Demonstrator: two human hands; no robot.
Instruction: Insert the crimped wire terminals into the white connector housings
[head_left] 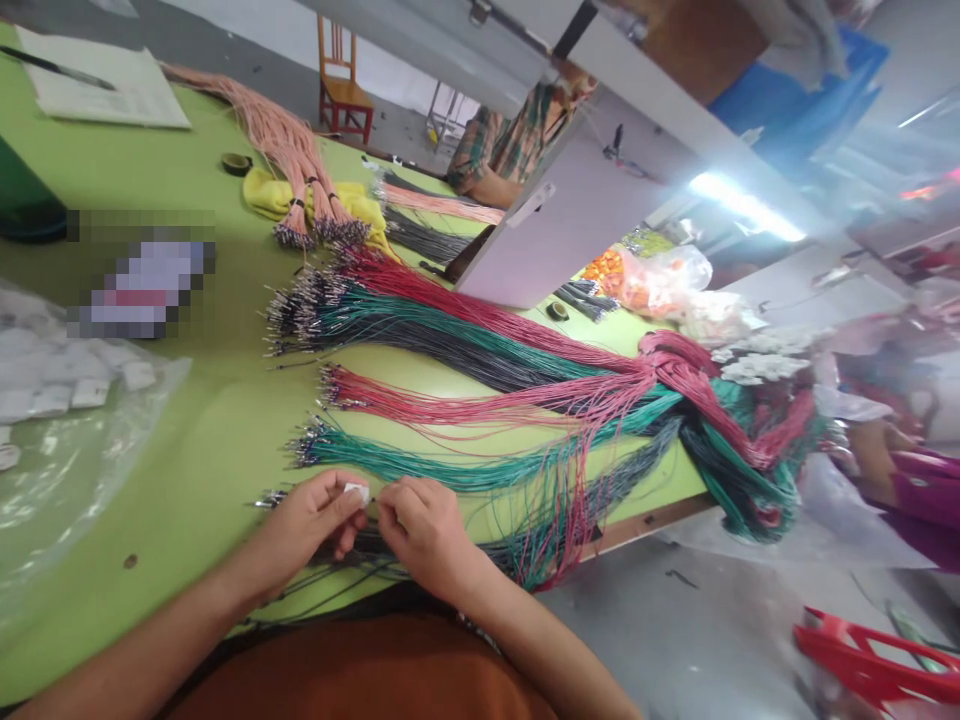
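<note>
Far left there's a clear plastic bag (pixel 67 440) lying on the green table (pixel 202 420), with small white connector housings (pixel 52 385) showing through it. Behind that, at the far left corner, sits a sheet of paper (pixel 112 90) with a pen on top.

Near edge, about the middle: the left hand (pixel 307 520) is curled, thumb and forefinger pinching a small white connector (pixel 357 490). The right hand (pixel 424 530) is right up against it, fingers bunched together at the connector's right side, looks like it's pinching a thin wire but I can't really tell, too small. Dark wires (pixel 360 560) run under both hands along the table edge.

Just beyond the hands lie a green wire bundle (pixel 420 465), then a red wire bundle (pixel 450 405), then a bigger mixed pile further back. They all sweep right and droop off the table edge in a tangle (pixel 735 440). Far back are pink wires (pixel 292 160) on a yellow cloth (pixel 262 195).
</note>
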